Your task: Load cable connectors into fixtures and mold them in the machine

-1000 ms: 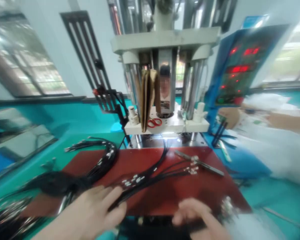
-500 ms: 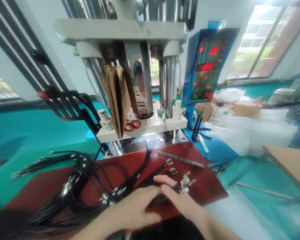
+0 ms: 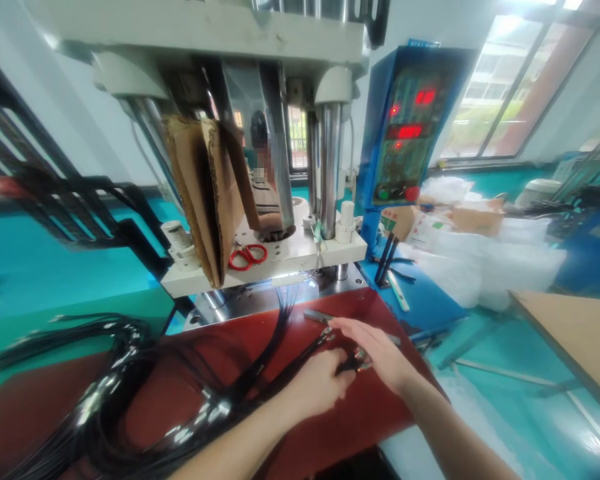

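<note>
Left hand (image 3: 316, 385) is curled, thumb and fingers pinched on a thin bunch of black cables (image 3: 285, 370) just short of their metal-tipped ends (image 3: 359, 363). Right hand (image 3: 380, 352) is laid flat over those same ends, fingers pressed together and pointing toward the left hand; whether anything is gripped beneath it cannot be told.

The bunch is seen lying on the red mat (image 3: 370, 413), near the mat's right edge. Its long axis is run from lower left to upper right, tips pointed toward the far right corner of the mat. A second strand group (image 3: 275, 327) is led from the hands up to the far edge, under the press platen (image 3: 300, 257).

A larger cable bundle (image 3: 105, 400) is heaped at the mat's left side. A metal bar (image 3: 316, 316) is noted at the far edge, just beyond the right hand. Red scissors (image 3: 247, 256) and folded cardboard (image 3: 205, 193) are seen on the platen.
</note>
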A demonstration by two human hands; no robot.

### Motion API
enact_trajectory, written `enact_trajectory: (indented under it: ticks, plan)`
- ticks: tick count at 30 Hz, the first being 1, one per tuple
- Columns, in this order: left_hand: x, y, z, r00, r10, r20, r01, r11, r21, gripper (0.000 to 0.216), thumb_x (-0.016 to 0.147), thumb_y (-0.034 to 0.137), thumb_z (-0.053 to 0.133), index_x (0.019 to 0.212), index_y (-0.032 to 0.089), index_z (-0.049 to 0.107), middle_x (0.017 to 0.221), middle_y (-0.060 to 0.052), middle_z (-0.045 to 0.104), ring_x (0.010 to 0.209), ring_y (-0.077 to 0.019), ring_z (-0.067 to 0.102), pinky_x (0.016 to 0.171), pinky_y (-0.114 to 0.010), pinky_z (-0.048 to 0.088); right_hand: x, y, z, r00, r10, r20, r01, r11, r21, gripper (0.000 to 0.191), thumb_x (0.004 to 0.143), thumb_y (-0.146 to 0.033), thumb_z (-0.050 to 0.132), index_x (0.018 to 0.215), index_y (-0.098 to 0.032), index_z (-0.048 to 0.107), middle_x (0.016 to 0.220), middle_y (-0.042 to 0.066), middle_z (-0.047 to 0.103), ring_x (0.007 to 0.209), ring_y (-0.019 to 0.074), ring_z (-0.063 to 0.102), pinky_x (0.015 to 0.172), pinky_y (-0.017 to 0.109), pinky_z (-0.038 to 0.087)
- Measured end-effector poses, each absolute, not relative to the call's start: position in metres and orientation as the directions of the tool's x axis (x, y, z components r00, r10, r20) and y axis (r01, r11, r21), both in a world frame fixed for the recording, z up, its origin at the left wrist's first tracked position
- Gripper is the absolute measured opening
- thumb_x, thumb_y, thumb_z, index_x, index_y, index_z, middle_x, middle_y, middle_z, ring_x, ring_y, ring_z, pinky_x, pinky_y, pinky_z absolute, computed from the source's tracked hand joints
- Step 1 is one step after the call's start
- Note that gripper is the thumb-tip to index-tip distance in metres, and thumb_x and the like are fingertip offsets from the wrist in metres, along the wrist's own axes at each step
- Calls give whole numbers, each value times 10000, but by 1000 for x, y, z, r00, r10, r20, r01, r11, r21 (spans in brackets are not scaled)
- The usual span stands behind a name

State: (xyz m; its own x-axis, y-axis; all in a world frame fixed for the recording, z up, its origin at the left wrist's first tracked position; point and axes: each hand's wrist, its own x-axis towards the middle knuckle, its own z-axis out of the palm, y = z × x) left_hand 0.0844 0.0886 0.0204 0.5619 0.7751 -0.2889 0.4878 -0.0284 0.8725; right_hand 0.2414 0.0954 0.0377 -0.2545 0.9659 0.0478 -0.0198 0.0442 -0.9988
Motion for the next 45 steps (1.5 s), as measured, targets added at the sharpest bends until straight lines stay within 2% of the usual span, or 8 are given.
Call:
enact_trajectory:
  ticks: [9,14,17,23,31,36,40,45]
  plan:
    - [109,103,-2,544,776,-318,299,175,938,178,743,292,457,712,127,515,539,10,501,401,-71,452,357,-178,321,231,96,29,-407,911,-69,118,-22,-993,394,837,-420,428,1198,-284,506,1384,76,312,589,132,612,383,235,452]
    - [105,106,-3,535,760,-368,171,329,929,170,722,325,497,745,161,458,510,49,462,336,-29,320,316,-152,190,246,114,17,-357,933,-41,260,57,-964,429,878,-388,297,1225,-195,459,1133,98,573,792,195,626,672,341,521]
    - [99,110,4,504,768,-395,80,414,907,203,703,356,522,756,181,434,477,78,406,333,-21,278,325,-148,140,272,122,9,-239,959,153,653,275,-705,404,833,-254,373,1200,-126,482,1249,128,489,1148,237,434,985,400,332]
    - [91,114,8,443,823,-355,76,360,930,161,663,292,533,648,181,417,407,82,384,305,-29,274,308,-158,154,286,103,1,-293,953,77,954,297,-41,265,711,-73,389,887,-127,579,847,118,583,828,246,537,745,362,390]
    - [89,110,6,443,853,-276,76,272,959,84,665,246,502,672,183,447,476,70,437,322,-31,286,319,-163,162,292,90,6,-260,959,-114,888,192,-417,79,686,-129,373,684,-201,406,665,4,547,649,165,520,583,266,329]
    - [95,103,5,425,868,-256,158,207,965,195,696,309,511,588,174,421,438,68,400,345,-37,282,363,-186,194,284,70,1,-189,944,-271,364,-189,-912,75,712,-159,357,708,-201,420,514,-70,483,354,86,430,371,203,249]
    - [100,98,-2,432,885,-174,201,93,975,192,685,297,538,585,164,444,464,64,404,408,-50,324,423,-197,231,248,62,-8,26,990,-140,-69,-138,-988,148,795,-294,456,877,-176,487,451,-97,425,281,49,315,326,184,200]
    - [103,97,-8,440,885,-153,256,40,966,143,671,262,541,591,151,497,467,69,371,452,-64,317,459,-211,224,221,63,-12,188,980,-68,-143,-41,-989,352,861,-428,410,1022,-141,537,427,-80,412,309,49,309,321,172,229]
